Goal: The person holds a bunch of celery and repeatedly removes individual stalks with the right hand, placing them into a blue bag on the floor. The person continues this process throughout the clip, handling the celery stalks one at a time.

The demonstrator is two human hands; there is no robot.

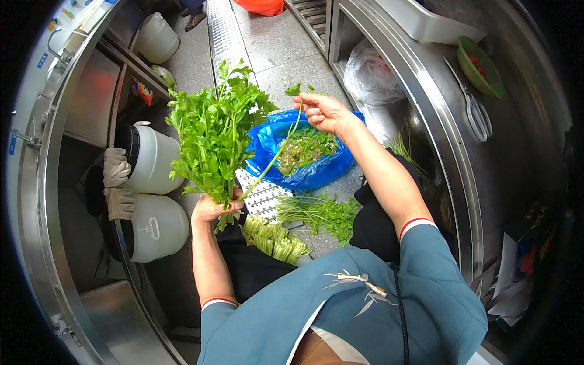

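My left hand (pixel 215 208) grips a large leafy bunch of celery (pixel 216 137) around its stalks, leaves pointing away from me. One thin celery stalk (pixel 274 157) leans out of the bunch to the right. My right hand (pixel 321 112) pinches the upper end of that stalk, near its small leaves. Below and beyond the right hand, a blue plastic bag (pixel 315 171) lies open on the floor. Inside it is a heap of leafy trimmings (pixel 306 148). Closer to me are loose thin-stemmed greens (pixel 326 216) and several bundles of pale cut stalks (pixel 273 239).
White plastic drums (pixel 159 228) and grey work gloves (pixel 117 182) are at left. A metal drain grate (pixel 226 32) crosses the tiled floor. On the steel counter at right lie scissors (pixel 472 107) and a green bowl (pixel 479 68). A person's shoe (pixel 195 21) shows at the top.
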